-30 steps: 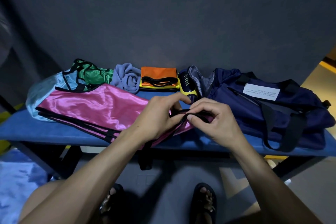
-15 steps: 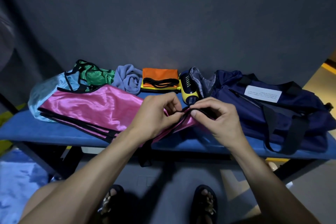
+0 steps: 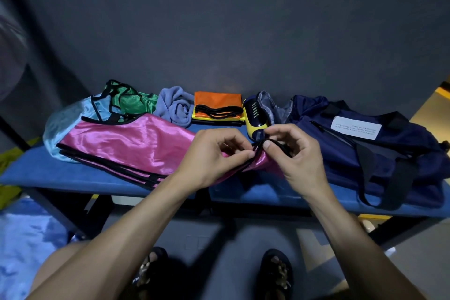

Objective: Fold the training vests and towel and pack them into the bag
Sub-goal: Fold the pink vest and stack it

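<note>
Now lining up the pink vest's black edging.
Left hand point(image 3: 214, 156) and right hand point(image 3: 294, 151) each pinch the trim of the pink vest point(image 3: 126, 141) spread on the tabletop point(image 3: 36, 173), probably to square a fold; the bag point(image 3: 379, 148) waits at right.

Pink vest point(image 3: 126, 139) lies flat, left of navy bag point(image 3: 365, 148).

I see a dim scene: the wall beyond my hands sits in murky grey. Soft glare streaks the pink vest point(image 3: 126, 140) left of my hands. Deep shadow pools on the floor below them. Wide-angle bending bows the bench point(image 3: 36, 173) toward both edges; corners smear.
</note>
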A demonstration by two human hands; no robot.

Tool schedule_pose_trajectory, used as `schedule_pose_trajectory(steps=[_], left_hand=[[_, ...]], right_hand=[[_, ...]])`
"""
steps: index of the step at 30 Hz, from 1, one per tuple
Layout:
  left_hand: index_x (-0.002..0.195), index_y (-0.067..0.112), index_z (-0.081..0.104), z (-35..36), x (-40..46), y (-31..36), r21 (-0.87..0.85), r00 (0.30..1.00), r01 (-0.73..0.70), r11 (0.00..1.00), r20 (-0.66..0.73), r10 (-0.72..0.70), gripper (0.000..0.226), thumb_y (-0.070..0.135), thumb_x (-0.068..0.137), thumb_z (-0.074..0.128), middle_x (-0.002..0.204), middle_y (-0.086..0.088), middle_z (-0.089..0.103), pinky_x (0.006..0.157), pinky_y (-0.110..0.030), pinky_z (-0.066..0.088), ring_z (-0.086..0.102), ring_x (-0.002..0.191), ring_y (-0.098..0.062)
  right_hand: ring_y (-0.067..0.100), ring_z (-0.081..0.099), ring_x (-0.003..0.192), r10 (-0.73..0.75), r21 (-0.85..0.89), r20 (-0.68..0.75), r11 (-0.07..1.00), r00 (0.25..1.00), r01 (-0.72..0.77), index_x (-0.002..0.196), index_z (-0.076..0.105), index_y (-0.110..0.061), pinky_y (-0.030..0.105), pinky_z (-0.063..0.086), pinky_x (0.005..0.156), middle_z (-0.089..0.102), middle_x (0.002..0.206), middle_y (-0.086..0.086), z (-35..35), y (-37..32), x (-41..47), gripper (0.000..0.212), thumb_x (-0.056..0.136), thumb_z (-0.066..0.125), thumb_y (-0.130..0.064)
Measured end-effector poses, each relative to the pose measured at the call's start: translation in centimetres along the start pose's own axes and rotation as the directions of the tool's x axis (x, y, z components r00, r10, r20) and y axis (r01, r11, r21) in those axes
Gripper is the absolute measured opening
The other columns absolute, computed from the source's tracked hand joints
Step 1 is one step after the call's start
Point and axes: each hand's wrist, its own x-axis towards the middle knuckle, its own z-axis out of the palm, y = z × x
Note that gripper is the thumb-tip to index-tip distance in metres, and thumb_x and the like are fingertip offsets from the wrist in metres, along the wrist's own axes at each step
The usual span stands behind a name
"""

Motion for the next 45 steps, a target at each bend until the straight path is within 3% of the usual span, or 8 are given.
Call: schedule_pose_trajectory(steps=[10,15,22,27,32,34,39,45], left_hand=[[0.098,0.016,0.072,0.1,0.0,0.3,-0.047,0.999,0.012,0.999,-0.04,-0.014,0.012,0.013,0.089,0.079,0.085,0.002,0.071,0.075,-0.025,0.051,0.065,0.079,-0.016],[0.111,0.021,0.064,0.6,-0.6,0.6,0.237,0.993,-0.038,0.971,-0.098,0.063,0.039,0.023,0.079,0.087,0.084,0.009,0.063,0.067,-0.017,0.045,0.059,0.073,-0.007],[0.119,0.012,0.067,1.8,-0.7,0.6,0.479,0.965,-0.102,0.872,-0.164,0.203,0.032,0.014,0.087,0.069,0.104,0.0,0.068,0.085,-0.031,0.052,0.064,0.096,-0.018],[0.126,0.013,0.068,1.2,-1.0,0.9,0.461,0.967,-0.121,0.879,-0.145,0.209,0.034,0.01,0.092,0.069,0.105,-0.001,0.07,0.087,-0.022,0.048,0.063,0.096,-0.015],[0.138,0.018,0.061,0.4,-1.6,1.3,0.36,0.995,-0.004,0.933,-0.087,0.038,0.054,0.009,0.087,0.074,0.109,0.01,0.066,0.085,0.003,0.034,0.06,0.102,-0.003],[0.138,0.022,0.06,0.1,-1.8,1.2,0.341,0.997,0.021,0.94,-0.082,0.008,0.051,0.012,0.09,0.072,0.101,0.014,0.063,0.079,0.001,0.037,0.062,0.092,0.002],[0.131,0.024,0.066,-1.4,-1.9,0.6,0.243,1.0,0.002,0.97,0.024,-0.008,0.035,0.017,0.097,0.069,0.113,0.013,0.075,0.095,-0.031,0.053,0.068,0.105,0.0],[0.131,0.035,0.063,-2.5,-1.8,0.6,0.088,0.989,0.091,0.992,0.107,-0.1,0.037,0.021,0.097,0.07,0.108,0.01,0.074,0.095,-0.043,0.055,0.068,0.107,-0.005]], right_hand=[[0.012,0.069,0.096,-0.051,-0.211,-0.024,0.977,0.998,0.045,0.102,0.076,-0.013,0.022,0.052,0.086,0.071,0.1,-0.003,1.5,-0.5,0.6,0.02,0.09,0.068,0.002],[0.009,0.069,0.094,-0.066,-0.264,-0.039,0.963,0.997,0.054,0.097,0.076,-0.015,0.02,0.052,0.086,0.071,0.098,-0.005,1.9,-0.7,0.8,0.019,0.089,0.068,0.0],[0.017,0.071,0.082,-0.014,-0.171,-0.014,0.985,1.0,0.012,0.096,0.075,-0.017,0.033,0.057,0.078,0.075,0.088,-0.004,1.4,-1.1,1.1,0.012,0.09,0.074,-0.007],[0.019,0.07,0.077,0.019,-0.089,0.025,0.996,1.0,-0.017,0.09,0.074,-0.014,0.029,0.055,0.074,0.075,0.083,0.001,1.0,-1.4,1.1,0.009,0.091,0.074,-0.005],[0.009,0.066,0.077,0.043,0.009,0.056,0.999,0.997,-0.044,0.089,0.073,-0.01,0.02,0.051,0.075,0.074,0.085,0.005,0.4,-1.4,1.2,0.009,0.092,0.072,-0.002],[0.009,0.066,0.078,0.052,0.031,0.086,0.998,0.995,-0.055,0.09,0.073,-0.009,0.021,0.051,0.075,0.073,0.086,0.004,0.1,-1.4,1.3,0.007,0.092,0.072,-0.002],[0.007,0.064,0.081,0.043,0.014,0.228,0.999,0.973,-0.047,0.095,0.073,-0.01,0.019,0.049,0.076,0.072,0.086,-0.004,-1.5,-1.3,1.5,0.005,0.092,0.072,-0.006],[0.01,0.061,0.079,0.029,0.036,0.34,0.998,0.94,-0.044,0.097,0.072,-0.008,0.02,0.049,0.074,0.068,0.084,0.001,-2.7,-1.6,1.4,0.011,0.087,0.073,-0.013]])
